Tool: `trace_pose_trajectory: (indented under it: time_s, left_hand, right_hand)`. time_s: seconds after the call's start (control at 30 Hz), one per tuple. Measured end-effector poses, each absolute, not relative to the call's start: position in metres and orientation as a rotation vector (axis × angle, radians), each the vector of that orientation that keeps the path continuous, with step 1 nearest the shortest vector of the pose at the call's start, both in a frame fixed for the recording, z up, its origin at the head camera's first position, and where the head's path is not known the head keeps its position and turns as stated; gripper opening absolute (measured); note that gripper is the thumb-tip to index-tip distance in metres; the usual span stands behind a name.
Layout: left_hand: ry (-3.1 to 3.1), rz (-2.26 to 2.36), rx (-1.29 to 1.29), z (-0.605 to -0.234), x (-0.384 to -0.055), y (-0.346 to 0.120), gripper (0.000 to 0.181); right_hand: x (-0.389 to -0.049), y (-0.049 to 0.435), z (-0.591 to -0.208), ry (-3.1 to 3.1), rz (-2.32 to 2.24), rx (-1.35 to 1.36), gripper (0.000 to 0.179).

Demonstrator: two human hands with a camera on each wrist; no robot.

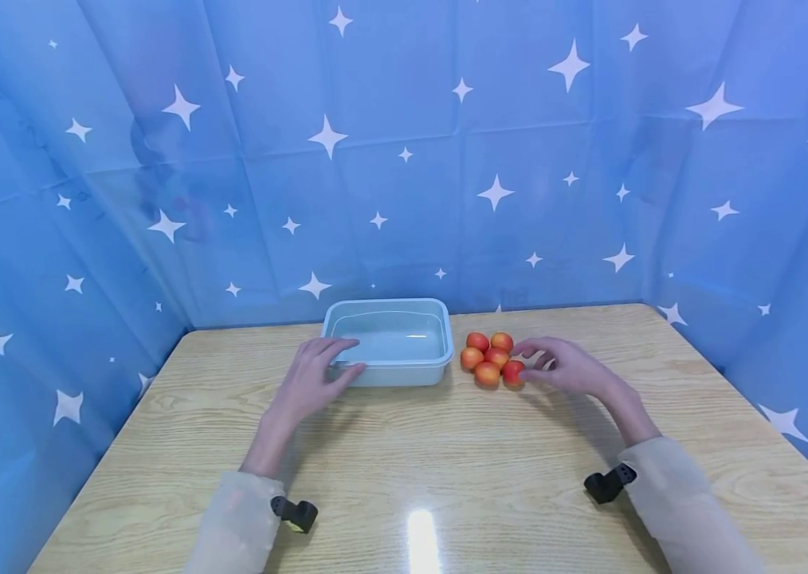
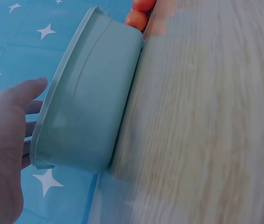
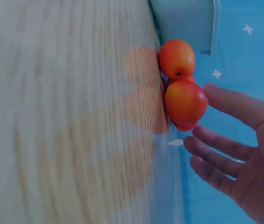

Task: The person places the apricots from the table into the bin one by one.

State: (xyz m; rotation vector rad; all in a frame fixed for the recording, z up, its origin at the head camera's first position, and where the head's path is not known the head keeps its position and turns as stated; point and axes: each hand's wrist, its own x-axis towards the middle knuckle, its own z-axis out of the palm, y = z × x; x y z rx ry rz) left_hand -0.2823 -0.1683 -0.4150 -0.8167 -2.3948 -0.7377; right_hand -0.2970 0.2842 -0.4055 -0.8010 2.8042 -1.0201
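A light blue plastic basin point(image 1: 407, 375) stands upright near the back of the table, its inside bare. My left hand point(image 1: 312, 375) is at its left front corner, thumb and fingers spread over the rim and holding nothing. To the right of the basin lies a tight cluster of several small red-orange fruits point(image 1: 488, 374), which look like apples. My right hand point(image 1: 567, 367) reaches in from their right side with fingers apart and loosely bent. In the right wrist view its thumb tip is right at the nearest apple point(image 3: 185, 101), while the other fingers stay uncurled beside the cluster.
Everything stands on a light wood-grain table point(image 1: 390, 454) with a glossy top. A blue curtain with white stars point(image 1: 404, 199) hangs along the back and both sides, close behind the basin. Each sleeve carries a small black wrist camera point(image 1: 610, 483).
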Motion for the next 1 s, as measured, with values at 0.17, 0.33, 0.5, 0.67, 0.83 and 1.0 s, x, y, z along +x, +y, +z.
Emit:
trace_pose_trajectory:
  time_s: [0.17,0.33,0.5,0.67,0.83,1.0]
  left_hand:
    - [-2.361,-0.741,-0.830,-0.419,-0.284,-0.167,0.040]
    - [-2.320,-0.768,-0.841,-0.421,-0.286,-0.165,0.034]
    - [-2.283,-0.806,-0.849,-0.425,-0.288,-0.164,0.028]
    - [-2.273,-0.851,-0.834,-0.426,-0.288,-0.164,0.021]
    - [-2.284,-0.882,-0.821,-0.426,-0.290,-0.163,0.016]
    - [-2.291,-0.907,-0.806,-0.427,-0.289,-0.163,0.015]
  right_hand:
    - [-0.299,0.282,-0.408,2.775,-1.009,-0.781,0.037]
    - [-0.301,0.280,-0.409,2.763,-0.990,-0.777,0.035]
    - [-0.301,0.279,-0.409,2.758,-0.973,-0.777,0.035]
    - [-0.303,0.280,-0.411,2.764,-0.966,-0.771,0.036]
    - [-0.302,0.279,-0.412,2.765,-0.977,-0.769,0.037]
    - [-0.303,0.278,-0.412,2.764,-0.966,-0.804,0.038]
